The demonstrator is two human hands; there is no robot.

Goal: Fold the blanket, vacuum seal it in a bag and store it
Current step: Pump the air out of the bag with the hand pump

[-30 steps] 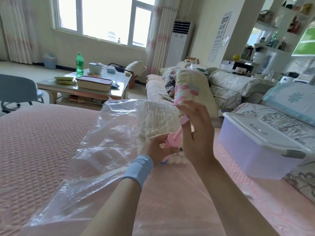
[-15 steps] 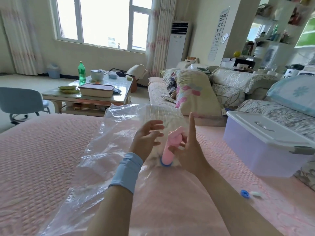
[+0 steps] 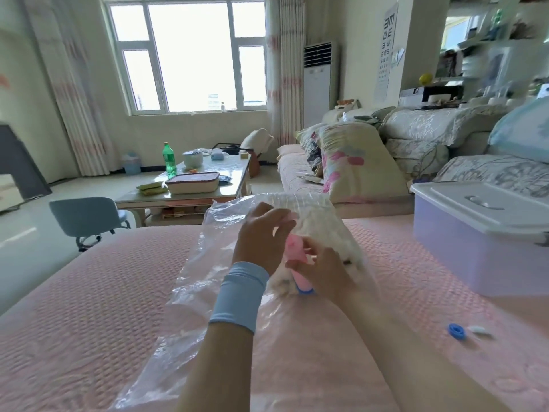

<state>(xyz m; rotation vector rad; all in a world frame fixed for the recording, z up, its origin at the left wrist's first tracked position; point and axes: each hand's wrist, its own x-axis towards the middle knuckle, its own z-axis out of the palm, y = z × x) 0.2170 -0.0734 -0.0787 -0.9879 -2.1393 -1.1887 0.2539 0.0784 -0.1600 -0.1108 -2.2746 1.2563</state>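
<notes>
While the right hand (image 3: 322, 270) grips it, the pump (image 3: 301, 279) stands nearly upright.

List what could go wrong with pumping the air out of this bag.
The pump, gripped by the left hand and right hand, stands on a soft bag; tilting it may break the seal at its base. The blue cap lies loose on the bed, apart from the bag; it could get knocked off or lost.
</notes>
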